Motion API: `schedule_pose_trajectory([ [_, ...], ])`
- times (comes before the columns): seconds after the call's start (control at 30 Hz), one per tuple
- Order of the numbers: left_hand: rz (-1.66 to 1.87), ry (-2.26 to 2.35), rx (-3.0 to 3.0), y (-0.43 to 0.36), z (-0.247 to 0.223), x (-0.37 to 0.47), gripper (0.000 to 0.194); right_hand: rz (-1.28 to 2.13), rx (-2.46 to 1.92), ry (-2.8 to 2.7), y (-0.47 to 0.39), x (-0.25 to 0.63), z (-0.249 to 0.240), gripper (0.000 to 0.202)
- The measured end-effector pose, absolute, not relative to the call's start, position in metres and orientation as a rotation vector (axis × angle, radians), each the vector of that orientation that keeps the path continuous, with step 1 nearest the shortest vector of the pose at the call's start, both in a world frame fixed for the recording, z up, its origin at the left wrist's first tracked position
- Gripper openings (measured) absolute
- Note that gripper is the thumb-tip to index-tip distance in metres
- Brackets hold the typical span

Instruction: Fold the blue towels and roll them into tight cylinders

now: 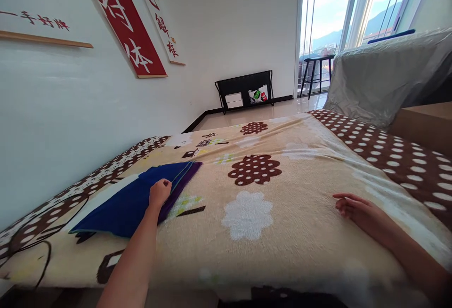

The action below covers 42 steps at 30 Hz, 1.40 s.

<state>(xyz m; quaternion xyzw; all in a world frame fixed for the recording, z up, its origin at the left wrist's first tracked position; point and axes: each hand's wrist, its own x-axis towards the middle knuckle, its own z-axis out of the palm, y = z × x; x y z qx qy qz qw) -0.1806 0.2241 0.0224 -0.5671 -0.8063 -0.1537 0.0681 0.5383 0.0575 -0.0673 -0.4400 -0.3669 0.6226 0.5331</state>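
Note:
A dark blue cloth (120, 206) with a thin green edge lies flat on the left of a patterned blanket (300, 195). Under its right side shows a strip of purple cloth (181, 189). My left hand (160, 192) is closed in a pinch at the blue cloth's right edge, with the fingertips on the edge. Over the blanket's right part is my right hand (356, 206), palm down, fingers loosely stretched and holding nothing.
Against the back wall stands a black rack (243, 84) holding a white box and a printed bag. A plastic-covered piece of furniture (381, 72) and a cardboard box (427, 124) are at the right. A black stool (319, 58) stands by the window.

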Motion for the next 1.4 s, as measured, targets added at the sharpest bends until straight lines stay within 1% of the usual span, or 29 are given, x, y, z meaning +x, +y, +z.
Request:
schedule_pose_trajectory([
  [0.1,-0.442,-2.419,-1.737,0.220,0.025,-0.177,0.027,1.480,-1.032,-0.875,0.054,0.540,-0.068,0.033],
  [0.27,-0.493,-2.375,-1.693,0.204,0.019,-0.169,0.039,1.461,-1.012,-0.877,0.049,0.543,-0.069,0.034],
  [0.4,-0.639,-2.432,-1.657,0.196,0.020,-0.164,0.023,1.432,-1.016,-0.904,0.045,0.540,-0.064,0.036],
  [0.57,-1.034,-2.455,-1.463,0.187,0.044,-0.159,0.023,1.457,-0.992,-0.897,0.038,0.538,-0.056,0.033],
  [0.63,-1.243,-2.384,-1.349,0.180,0.065,-0.156,0.027,1.460,-0.984,-0.872,0.037,0.540,-0.054,0.032],
  [0.73,-1.549,-2.204,-1.296,0.169,0.105,-0.143,0.024,1.465,-0.970,-0.854,0.038,0.537,-0.052,0.030],
  [0.83,-1.823,-1.990,-1.426,0.160,0.142,-0.108,0.021,1.473,-0.934,-0.910,0.039,0.517,-0.043,0.028],
  [0.93,-2.031,-1.796,-1.697,0.148,0.157,-0.043,0.023,1.511,-0.842,-1.090,0.036,0.469,-0.018,0.028],
  [1.0,-2.104,-1.714,-1.921,0.132,0.149,0.015,0.029,1.546,-0.721,-1.252,0.030,0.429,0.006,0.030],
  [1.07,-2.139,-1.655,-2.147,0.107,0.130,0.079,0.034,1.508,-0.606,-1.407,0.023,0.392,0.028,0.032],
  [1.13,-2.261,-1.551,-2.508,0.075,0.103,0.138,0.029,1.411,-0.589,-1.521,0.017,0.364,0.041,0.034],
  [1.2,-2.162,-1.514,-2.856,0.043,0.076,0.181,0.025,1.262,-0.677,-1.524,0.013,0.350,0.041,0.041],
  [1.3,-2.013,-1.467,-3.088,0.009,0.048,0.205,0.018,1.139,-0.842,-1.448,0.009,0.350,0.025,0.056],
  [1.4,-1.843,-1.459,-3.187,-0.004,0.034,0.196,0.019,1.126,-0.936,-1.458,0.005,0.359,0.012,0.055],
])
